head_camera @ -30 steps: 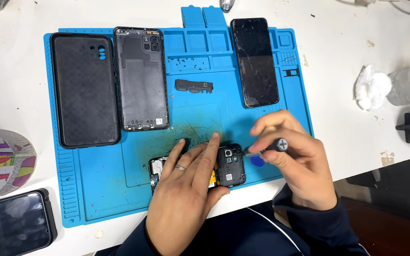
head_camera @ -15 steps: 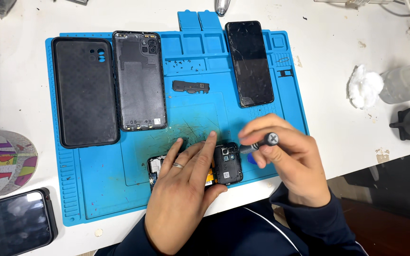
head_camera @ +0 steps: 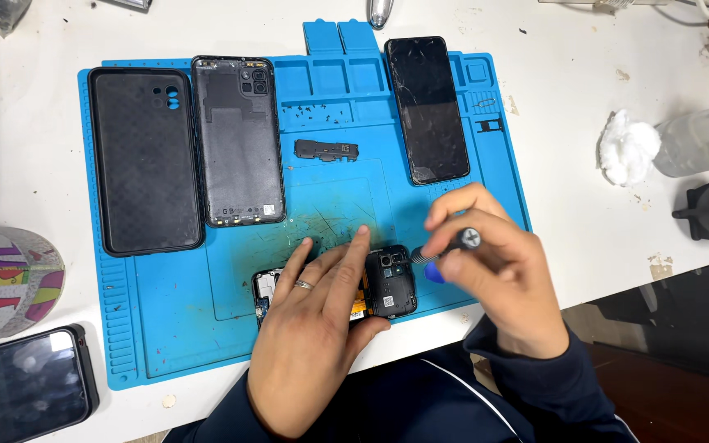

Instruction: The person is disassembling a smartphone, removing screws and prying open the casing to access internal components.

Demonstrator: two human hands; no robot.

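My left hand (head_camera: pixel 317 328) lies flat, fingers together and stretched out, pressing down on the opened phone body (head_camera: pixel 387 283) at the near edge of the blue repair mat (head_camera: pixel 166 328). Most of the phone is hidden under my palm; only its camera end on the right and a sliver at the left show. My right hand (head_camera: pixel 498 283) is closed around a small screwdriver (head_camera: pixel 449 246), thumb and fingers pinched on the grip, tip angled down-left to the phone's camera end. Can't tell if the tip is actually seated in a screw.

Rest of the mat: black phone case (head_camera: pixel 145 160) at far left, back cover (head_camera: pixel 238 139) just beside it. Small black bracket part (head_camera: pixel 327 149) sits mid-mat, apart from everything. A loose screen panel (head_camera: pixel 427 108), face up, lies upper right. Tiny screws (head_camera: pixel 313 115) are scattered near the mat's top trays.

Off the mat: cotton wad (head_camera: pixel 627 148) to the right, touching a clear plastic bottle (head_camera: pixel 703 138) lying on its side. Another phone (head_camera: pixel 22 385) sits at bottom left on the white table (head_camera: pixel 584 98).
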